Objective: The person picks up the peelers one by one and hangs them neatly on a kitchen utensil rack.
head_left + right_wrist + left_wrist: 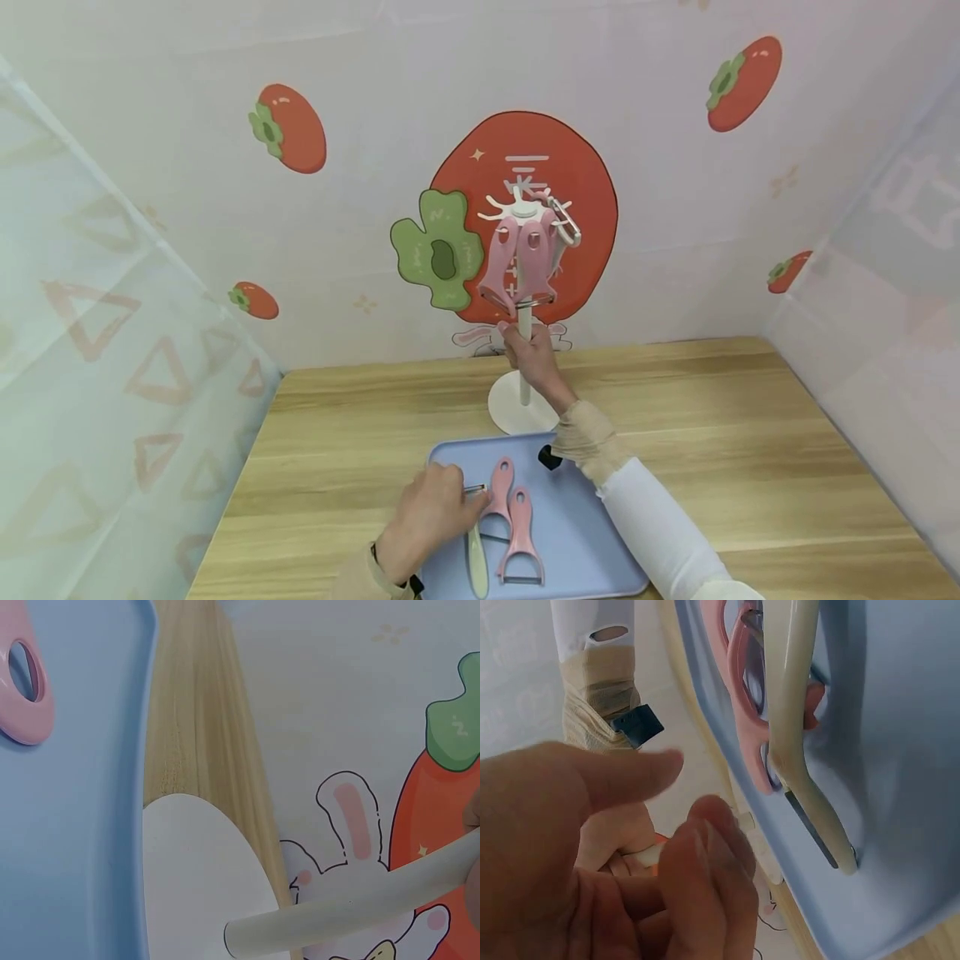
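My right hand [536, 358] grips the white post [345, 907] of a display stand below its hooked top [522, 210]. Pink peelers [534, 254] hang from the hooks, and a white-framed peeler [564, 221] hangs on the right side. Over the blue tray [585, 533], my left hand [435, 508] holds nothing; its thumb and loosely bent fingers are apart in the left wrist view. Close beside it on the tray lies a pale green peeler [786, 690], partly hidden by the hand in the head view. Two pink peelers [521, 533] [501, 483] lie to its right.
The stand's round white base [506, 404] rests on the wooden table [337, 433] just behind the tray. A printed backdrop [352, 208] rises at the table's back edge, with pale side panels [90, 375] left and right.
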Available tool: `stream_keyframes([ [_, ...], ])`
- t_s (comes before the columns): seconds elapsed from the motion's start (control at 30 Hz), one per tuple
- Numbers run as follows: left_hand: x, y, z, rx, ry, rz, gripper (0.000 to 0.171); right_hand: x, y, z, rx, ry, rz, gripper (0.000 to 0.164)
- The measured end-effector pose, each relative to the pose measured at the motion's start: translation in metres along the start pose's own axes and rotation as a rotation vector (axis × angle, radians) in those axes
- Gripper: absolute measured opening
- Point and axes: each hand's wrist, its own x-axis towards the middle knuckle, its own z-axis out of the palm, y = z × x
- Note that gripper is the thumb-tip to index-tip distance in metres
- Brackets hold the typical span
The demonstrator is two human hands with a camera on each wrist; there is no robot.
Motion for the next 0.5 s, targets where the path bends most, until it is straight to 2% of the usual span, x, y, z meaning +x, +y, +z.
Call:
stream_keyframes([
  [0.17, -0.003, -0.002, 0.003, 0.012, -0.065, 0.001, 0.049, -0.001, 0.000, 0.000, 0.008, 0.001, 0.003, 0.053],
  [0.33, -0.004, -0.006, 0.008, 0.036, -0.060, 0.002, 0.048, -0.001, -0.001, 0.001, -0.003, 0.009, -0.005, 0.054],
  [0.5, -0.004, -0.012, 0.010, 0.010, -0.063, -0.004, 0.046, -0.001, -0.001, 0.002, -0.003, 0.014, -0.011, 0.055],
])
